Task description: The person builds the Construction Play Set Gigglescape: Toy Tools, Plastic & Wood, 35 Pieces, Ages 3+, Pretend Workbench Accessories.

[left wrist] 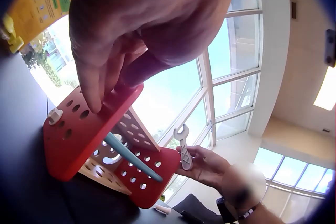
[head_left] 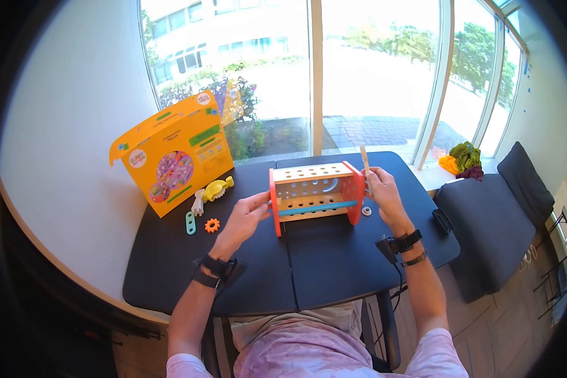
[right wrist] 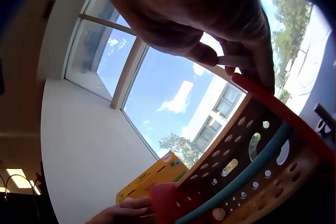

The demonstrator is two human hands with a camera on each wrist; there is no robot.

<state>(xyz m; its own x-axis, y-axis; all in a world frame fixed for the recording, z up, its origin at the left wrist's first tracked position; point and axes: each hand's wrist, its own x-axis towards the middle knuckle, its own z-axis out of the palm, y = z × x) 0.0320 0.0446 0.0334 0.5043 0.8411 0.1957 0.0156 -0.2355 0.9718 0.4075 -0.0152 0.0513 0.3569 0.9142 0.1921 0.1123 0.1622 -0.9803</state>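
Note:
A toy toolbox (head_left: 312,206) with red end panels, holed wooden boards and a blue bar stands on the dark table. My left hand (head_left: 244,217) grips the edge of its left red panel (left wrist: 86,127), fingers along the outer face. At the right end, my right hand (head_left: 384,192) pinches a pale toy wrench (left wrist: 182,148) by its handle, jaw end up, beside the right red panel (left wrist: 149,182). A pale bolt head (left wrist: 55,115) sits on the left panel's outside. Near the right panel, a small round pale piece (head_left: 366,211) lies on the table.
Behind to the left stands a yellow box (head_left: 176,151), with yellow and white toy pieces (head_left: 214,189), a teal holed strip (head_left: 190,223) and an orange gear (head_left: 212,225) before it. A dark case (head_left: 443,220) is at the table's right edge, beside a grey chair (head_left: 485,227).

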